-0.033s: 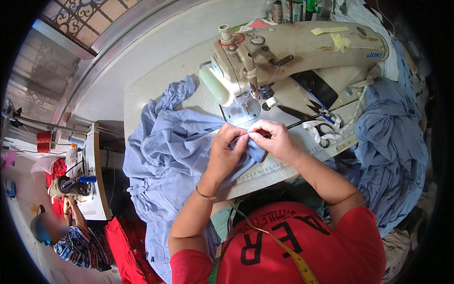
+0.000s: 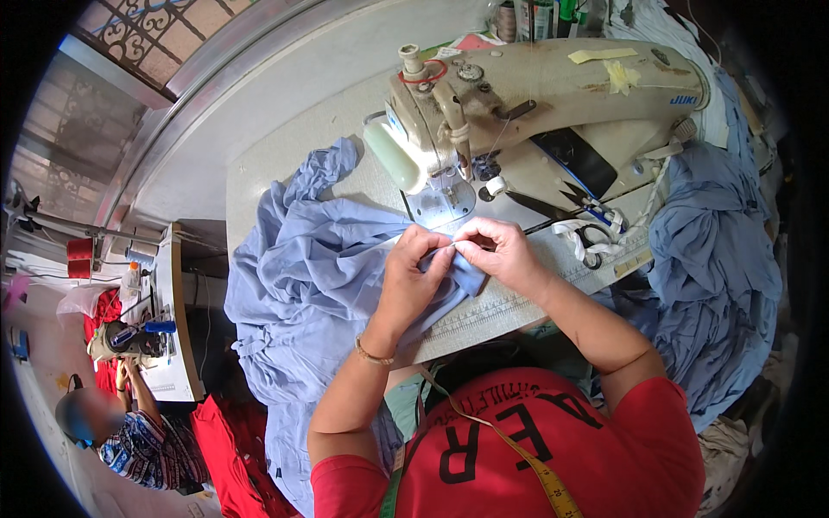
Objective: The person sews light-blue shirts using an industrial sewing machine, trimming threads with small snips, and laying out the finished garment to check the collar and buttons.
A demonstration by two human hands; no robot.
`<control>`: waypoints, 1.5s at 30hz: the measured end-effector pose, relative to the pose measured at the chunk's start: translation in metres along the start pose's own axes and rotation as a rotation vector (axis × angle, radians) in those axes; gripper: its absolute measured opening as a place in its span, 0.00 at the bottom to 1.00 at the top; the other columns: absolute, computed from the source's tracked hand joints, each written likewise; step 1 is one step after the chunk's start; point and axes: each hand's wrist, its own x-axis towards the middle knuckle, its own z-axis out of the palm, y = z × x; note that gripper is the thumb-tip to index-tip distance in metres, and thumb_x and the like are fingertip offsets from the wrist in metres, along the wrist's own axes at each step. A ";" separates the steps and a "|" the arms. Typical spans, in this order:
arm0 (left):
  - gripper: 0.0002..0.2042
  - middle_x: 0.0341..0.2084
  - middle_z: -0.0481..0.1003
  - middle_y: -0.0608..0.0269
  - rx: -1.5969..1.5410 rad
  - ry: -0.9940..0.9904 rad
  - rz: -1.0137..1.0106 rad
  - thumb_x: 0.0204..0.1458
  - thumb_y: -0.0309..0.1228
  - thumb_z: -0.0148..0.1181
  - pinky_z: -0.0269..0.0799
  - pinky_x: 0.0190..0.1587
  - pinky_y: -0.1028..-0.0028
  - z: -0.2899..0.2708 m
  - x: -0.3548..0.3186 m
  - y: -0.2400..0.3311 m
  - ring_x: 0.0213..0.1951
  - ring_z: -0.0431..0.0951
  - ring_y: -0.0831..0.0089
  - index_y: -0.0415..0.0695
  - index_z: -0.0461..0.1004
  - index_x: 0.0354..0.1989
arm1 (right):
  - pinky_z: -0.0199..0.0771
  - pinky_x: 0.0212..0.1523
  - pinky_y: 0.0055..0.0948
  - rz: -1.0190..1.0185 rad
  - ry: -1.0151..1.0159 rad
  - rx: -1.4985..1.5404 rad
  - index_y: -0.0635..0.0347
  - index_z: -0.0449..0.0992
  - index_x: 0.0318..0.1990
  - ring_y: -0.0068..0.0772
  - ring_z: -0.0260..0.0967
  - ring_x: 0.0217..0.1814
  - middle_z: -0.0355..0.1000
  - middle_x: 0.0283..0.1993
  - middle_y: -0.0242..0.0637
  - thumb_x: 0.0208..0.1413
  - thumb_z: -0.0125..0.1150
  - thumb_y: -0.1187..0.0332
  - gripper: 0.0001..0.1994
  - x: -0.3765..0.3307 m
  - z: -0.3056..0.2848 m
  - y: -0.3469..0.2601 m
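Note:
A light blue cloth garment (image 2: 298, 246) lies bunched on the sewing table and drapes over its front edge. Both hands meet on its right end, just in front of the needle area of a sewing machine (image 2: 553, 82). My left hand (image 2: 414, 272) pinches the cloth between thumb and fingers. Touching it at the fingertips, my right hand (image 2: 501, 250) is closed in a pinch on the same edge of cloth. A small fold of the cloth hangs below the fingers. What lies exactly between the fingertips is too small to make out.
Black-handled scissors (image 2: 591, 246) with white strips around them lie right of my right hand, near a dark phone (image 2: 574, 160). More blue cloth (image 2: 712, 259) is heaped at the right. A measuring tape (image 2: 553, 488) hangs over my red shirt. Another person (image 2: 142, 445) works at a table far left.

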 end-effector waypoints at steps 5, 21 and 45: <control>0.07 0.28 0.71 0.61 -0.176 0.019 -0.073 0.47 0.22 0.62 0.66 0.36 0.78 0.003 -0.002 -0.005 0.31 0.71 0.73 0.37 0.74 0.34 | 0.67 0.35 0.17 0.099 -0.030 0.085 0.65 0.75 0.36 0.12 0.63 0.33 0.70 0.30 0.24 0.54 0.56 0.74 0.04 0.000 0.000 -0.008; 0.04 0.25 0.72 0.67 -0.130 -0.091 -0.161 0.52 0.26 0.59 0.66 0.36 0.79 -0.006 -0.001 -0.012 0.31 0.70 0.80 0.38 0.74 0.32 | 0.65 0.32 0.16 0.159 -0.087 0.180 0.64 0.73 0.39 0.10 0.61 0.31 0.68 0.29 0.22 0.57 0.54 0.73 0.05 0.002 0.001 0.000; 0.04 0.24 0.68 0.56 0.071 0.103 0.018 0.49 0.23 0.58 0.66 0.32 0.72 0.011 -0.006 -0.007 0.27 0.70 0.65 0.37 0.71 0.29 | 0.68 0.32 0.34 -0.030 0.028 -0.289 0.64 0.73 0.35 0.43 0.71 0.29 0.72 0.28 0.47 0.55 0.53 0.68 0.08 0.001 0.007 -0.006</control>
